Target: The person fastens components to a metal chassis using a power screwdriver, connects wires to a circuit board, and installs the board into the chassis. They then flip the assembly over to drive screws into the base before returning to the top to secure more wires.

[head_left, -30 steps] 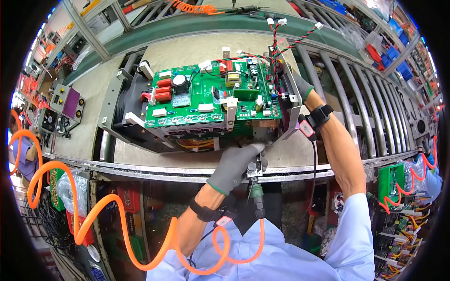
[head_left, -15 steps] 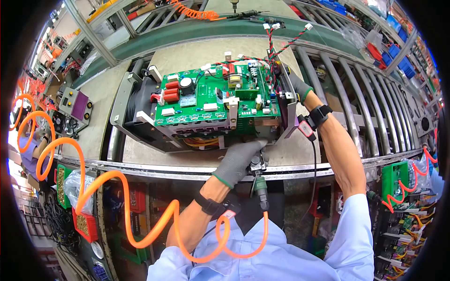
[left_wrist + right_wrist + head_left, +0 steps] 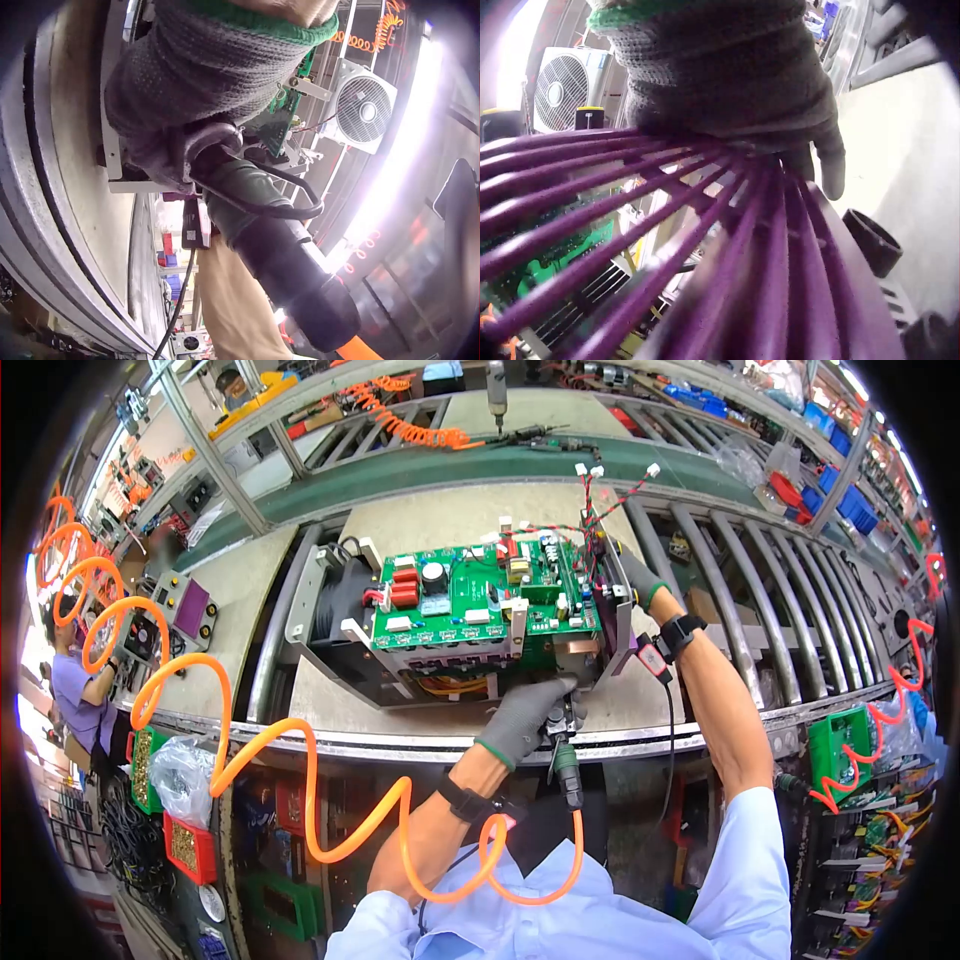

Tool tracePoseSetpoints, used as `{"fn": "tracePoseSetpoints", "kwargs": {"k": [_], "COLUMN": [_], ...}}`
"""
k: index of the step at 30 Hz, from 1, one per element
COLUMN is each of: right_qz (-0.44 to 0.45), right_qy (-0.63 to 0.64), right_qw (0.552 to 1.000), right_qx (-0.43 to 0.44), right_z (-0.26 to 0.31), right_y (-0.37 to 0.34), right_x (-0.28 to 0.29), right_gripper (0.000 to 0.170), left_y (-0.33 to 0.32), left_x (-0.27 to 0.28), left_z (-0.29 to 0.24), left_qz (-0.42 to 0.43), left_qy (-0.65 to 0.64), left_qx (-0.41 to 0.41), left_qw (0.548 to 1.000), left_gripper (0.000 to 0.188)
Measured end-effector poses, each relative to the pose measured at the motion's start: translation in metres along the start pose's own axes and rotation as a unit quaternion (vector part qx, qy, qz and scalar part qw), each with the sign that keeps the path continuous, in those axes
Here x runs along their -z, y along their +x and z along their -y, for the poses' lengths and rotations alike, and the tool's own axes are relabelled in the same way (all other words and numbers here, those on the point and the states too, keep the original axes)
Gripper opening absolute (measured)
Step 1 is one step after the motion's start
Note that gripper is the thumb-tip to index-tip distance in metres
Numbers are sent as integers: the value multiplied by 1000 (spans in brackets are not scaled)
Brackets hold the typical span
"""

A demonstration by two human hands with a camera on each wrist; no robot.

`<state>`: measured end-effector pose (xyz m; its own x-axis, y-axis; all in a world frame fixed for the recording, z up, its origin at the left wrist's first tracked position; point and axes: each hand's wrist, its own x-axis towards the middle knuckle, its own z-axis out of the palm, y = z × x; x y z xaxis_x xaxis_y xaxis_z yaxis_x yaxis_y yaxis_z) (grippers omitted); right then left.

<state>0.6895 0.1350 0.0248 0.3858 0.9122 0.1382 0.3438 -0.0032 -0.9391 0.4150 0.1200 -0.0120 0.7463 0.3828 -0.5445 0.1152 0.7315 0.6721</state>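
Observation:
An electronics unit [image 3: 350, 675] with a green circuit board [image 3: 455, 595] on top sits on a flat pallet board. At its lower front, near the right end, my gloved left hand [image 3: 525, 720] grips an air screwdriver [image 3: 566, 770] with a side lever; its tip is hidden. In the left wrist view the air screwdriver [image 3: 262, 232] shows a dark green and black body. My gloved right hand [image 3: 645, 575] rests against the unit's right end. In the right wrist view that hand lies along the purple slatted panel [image 3: 705, 225], one finger straight, the others hidden.
An orange coiled hose [image 3: 300, 730] runs leftward from the screwdriver. Metal rollers [image 3: 735, 600] lie to the right. Twisted red-black wires [image 3: 625, 500] rise above the unit. Red [image 3: 190, 850] and green [image 3: 148, 768] bins of small parts stand lower left. Another person [image 3: 80, 690] is at far left.
The head view has shifted, so the unit and background sit lower and further right in it. Both hands keep their places at the unit, the left still holding the air screwdriver.

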Motion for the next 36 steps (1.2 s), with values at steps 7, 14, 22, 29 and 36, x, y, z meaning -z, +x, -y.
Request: {"fn": "tracePoseSetpoints", "kwargs": {"k": [7,14,22,29,36], "right_qz": [-280,-375,121,309,199], "right_qy": [55,-107,-139,-311,-341], "right_qw": [958,904,955,862,849], "right_qx": [-12,174,231,256,351], "right_z": [30,83,152,118,82], "right_y": [-68,-191,-184,-99,-41], "right_x": [24,-34,-207,-395,-492], "right_gripper": [44,34,19,45,59], "left_y": [-51,-152,-285,-293,-267], "left_x": [-4,84,216,330,457], "left_z": [0,17,51,47,-25], "left_qz": [44,159,-95,-182,-127], "left_qy": [-34,14,-98,-470,-494], "left_qx": [-28,154,138,-144,-306], "left_qw": [998,975,981,852,804], "left_gripper": [20,36,43,31,10]}}
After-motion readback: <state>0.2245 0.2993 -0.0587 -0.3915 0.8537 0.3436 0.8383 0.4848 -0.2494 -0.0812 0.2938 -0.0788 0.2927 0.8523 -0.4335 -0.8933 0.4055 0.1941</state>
